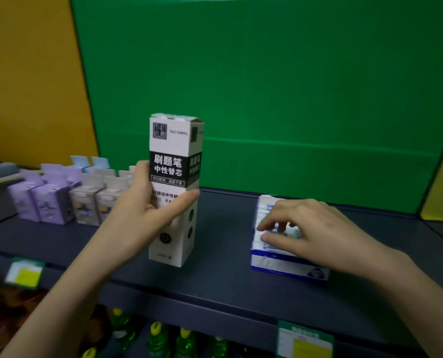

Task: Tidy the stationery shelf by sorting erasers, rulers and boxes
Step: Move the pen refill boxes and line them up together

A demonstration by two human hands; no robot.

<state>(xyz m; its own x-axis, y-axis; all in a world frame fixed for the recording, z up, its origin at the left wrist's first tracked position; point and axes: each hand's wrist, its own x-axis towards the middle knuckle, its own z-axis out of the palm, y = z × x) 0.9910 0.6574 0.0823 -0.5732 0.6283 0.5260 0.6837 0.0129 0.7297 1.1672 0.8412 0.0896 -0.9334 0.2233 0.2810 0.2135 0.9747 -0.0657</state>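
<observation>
A tall white box with a black band of white characters (175, 151) stands upright on the dark shelf (220, 275), its base near the front. My left hand (148, 210) grips it around the lower middle, thumb on the front face. To the right sits a low blue and white display box (279, 267) holding a row of small white erasers. My right hand (303, 228) rests over those erasers, fingers curled down onto them and hiding most of the row. Whether it grips one I cannot tell.
Several purple and pale boxes (57, 200) are lined up at the shelf's left rear. A green back panel (266, 86) closes the shelf behind. Price tags (305, 342) hang on the front edge. Green bottles (184, 342) stand on the lower shelf.
</observation>
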